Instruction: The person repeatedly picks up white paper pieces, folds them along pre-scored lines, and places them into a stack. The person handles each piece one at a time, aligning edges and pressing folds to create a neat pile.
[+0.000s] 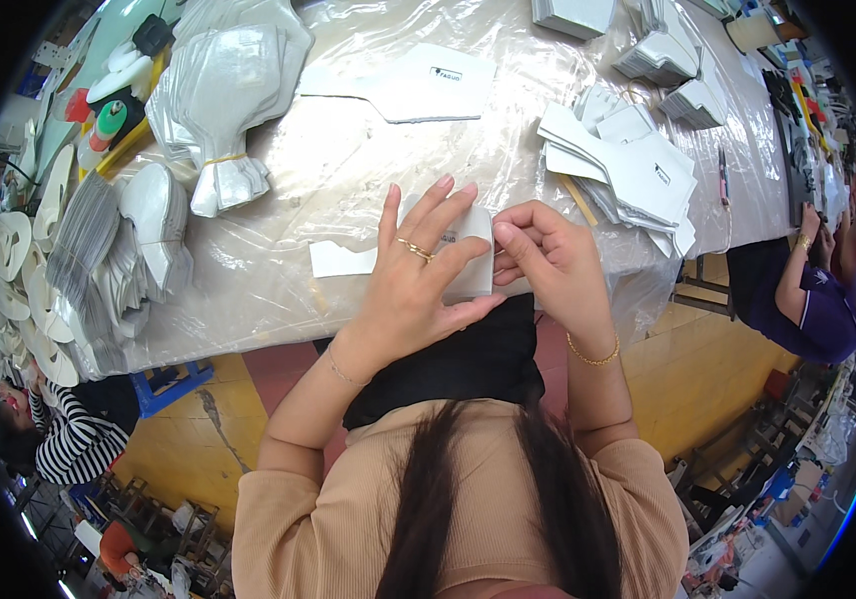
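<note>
A white, flat cut piece (340, 261) with a narrow end and a dark printed mark lies at the table's near edge. My left hand (418, 265) rests over it, fingers spread and pressing it flat, so much of the piece is hidden. At its right edge my right hand (553, 262) has thumb and fingers pinched together on the border; the exact fingertip contact is partly hidden. Farther off lies another white piece (438, 92) of similar outline, printed side up. A loose, fanned pile of such pieces (637, 180) sits to the right of my right hand.
Clear plastic sheeting covers the table (248, 290). A banded bundle of white pieces (233, 80) stands at left, with more stacks (88, 235) beside it. Additional stacks (657, 50) are at far right, near a pen-like tool (723, 178). Co-workers sit on both sides.
</note>
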Available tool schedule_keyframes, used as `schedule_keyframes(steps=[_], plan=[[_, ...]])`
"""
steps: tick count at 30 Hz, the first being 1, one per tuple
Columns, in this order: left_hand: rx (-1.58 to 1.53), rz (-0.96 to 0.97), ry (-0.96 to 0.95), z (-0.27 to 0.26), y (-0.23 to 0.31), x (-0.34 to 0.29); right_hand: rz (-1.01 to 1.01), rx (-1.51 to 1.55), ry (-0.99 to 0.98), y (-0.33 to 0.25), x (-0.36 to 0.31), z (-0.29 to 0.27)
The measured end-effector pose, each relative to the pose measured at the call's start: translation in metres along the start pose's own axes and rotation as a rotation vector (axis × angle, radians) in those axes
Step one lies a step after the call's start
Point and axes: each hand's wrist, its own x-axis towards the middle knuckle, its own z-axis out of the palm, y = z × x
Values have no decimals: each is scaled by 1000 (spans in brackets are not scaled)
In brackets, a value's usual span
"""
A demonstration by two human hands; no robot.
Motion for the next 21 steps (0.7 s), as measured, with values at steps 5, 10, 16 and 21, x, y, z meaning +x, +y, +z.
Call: schedule_keyframes(steps=[5,10,16,21], plan=[[69,21,-20,-2,1,1,-97,-102,9,1,-1,-2],[71,31,-34,-6,5,2,-214,-195,18,3,1,-2],[-186,-228,46,-22,21,0,-201,-138,-113,2,3,-2],[49,-323,229,-39,41,-6,-210,-11,-240,5,2,21]])
